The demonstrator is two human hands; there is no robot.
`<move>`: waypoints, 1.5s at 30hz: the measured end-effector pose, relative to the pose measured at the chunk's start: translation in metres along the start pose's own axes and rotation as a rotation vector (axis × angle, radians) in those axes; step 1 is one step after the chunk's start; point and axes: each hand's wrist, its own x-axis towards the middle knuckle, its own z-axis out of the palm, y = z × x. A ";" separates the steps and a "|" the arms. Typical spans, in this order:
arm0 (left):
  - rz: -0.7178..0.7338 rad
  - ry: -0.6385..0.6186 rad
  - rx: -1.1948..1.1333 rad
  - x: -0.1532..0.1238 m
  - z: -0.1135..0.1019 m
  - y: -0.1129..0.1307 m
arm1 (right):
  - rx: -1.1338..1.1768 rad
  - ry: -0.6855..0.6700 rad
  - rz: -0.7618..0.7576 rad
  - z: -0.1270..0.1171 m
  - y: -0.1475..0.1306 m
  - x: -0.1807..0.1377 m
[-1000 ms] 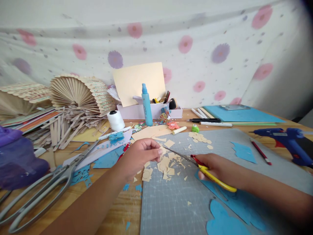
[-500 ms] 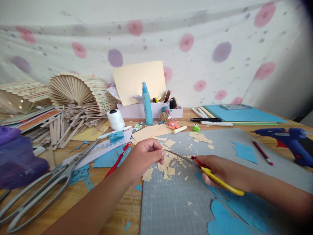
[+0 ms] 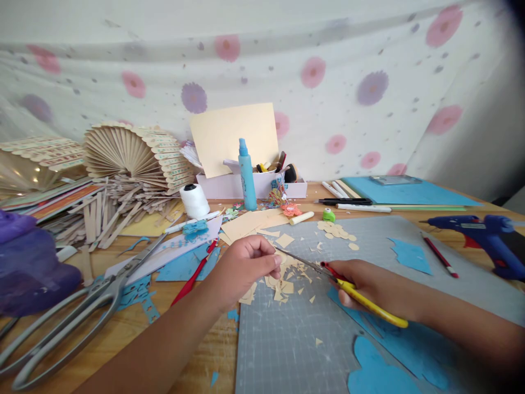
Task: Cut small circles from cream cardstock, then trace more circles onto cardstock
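Note:
My right hand (image 3: 365,282) grips a pair of scissors (image 3: 305,264) with red and yellow handles, its blades pointing left. Thumb and fingers of my left hand (image 3: 250,268) are pinched together close to the blade tips; whatever they hold is hidden or too small to name. Beneath both hands, cream paper scraps (image 3: 283,287) lie scattered on the grey cutting mat (image 3: 283,350). A small pile of cream paper circles (image 3: 334,230) sits farther back on the mat. Blue paper pieces (image 3: 379,366) lie below my right hand.
Large metal shears (image 3: 94,301) and a purple container (image 3: 35,268) occupy the left side, before a heap of wooden sticks (image 3: 110,213). A blue spray bottle (image 3: 246,180) stands at the back. Toward the right are a glue gun (image 3: 479,232) and a red pencil (image 3: 439,255).
My left hand has shifted slightly right and down, nearer the scissors. My right hand and the scissors are almost unmoved.

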 end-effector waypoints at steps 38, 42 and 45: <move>-0.028 -0.042 0.004 -0.003 -0.001 0.004 | 0.055 0.009 0.058 0.002 0.004 0.008; -0.036 -0.046 -0.042 -0.003 0.000 0.002 | 0.056 0.004 0.024 0.002 0.004 0.006; -0.031 -0.021 -0.110 -0.002 0.000 0.001 | 0.027 0.006 -0.028 0.000 0.002 -0.001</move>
